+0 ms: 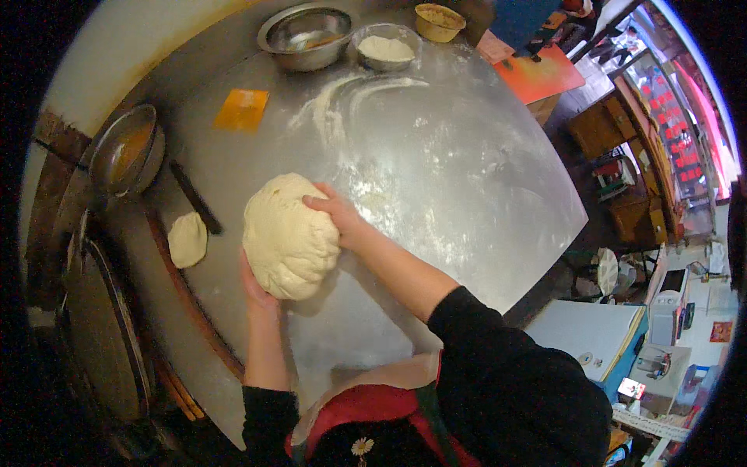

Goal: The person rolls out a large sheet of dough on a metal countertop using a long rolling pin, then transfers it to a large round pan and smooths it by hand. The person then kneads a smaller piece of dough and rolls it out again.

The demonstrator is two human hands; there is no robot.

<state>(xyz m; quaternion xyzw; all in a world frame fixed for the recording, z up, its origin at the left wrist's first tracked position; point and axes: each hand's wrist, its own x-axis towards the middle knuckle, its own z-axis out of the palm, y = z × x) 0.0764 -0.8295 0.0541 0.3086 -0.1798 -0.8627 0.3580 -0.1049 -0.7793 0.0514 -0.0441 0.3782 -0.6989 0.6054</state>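
Note:
Between my two hands is a large, pale ball of dough [290,236], with a puckered lower right side. My left hand [257,286] cups it from the lower left, most of the fingers hidden behind the dough. On the upper right, my right hand [335,213] grips it with the thumb lying on top. Whether the dough rests on the metal worktable [443,192] or is lifted off it I cannot tell. A smaller flat piece of dough [188,240] lies to the left, beside a dark flat bar [196,197].
At the back stand a steel bowl [286,44], a tub of flour [386,49] and a yellowish bowl [440,23]. An orange scraper or card [241,110] lies nearby. Another metal bowl [129,153] and a long wooden rolling pin [189,298] are at left. Flour streaks [330,105] mark the tabletop.

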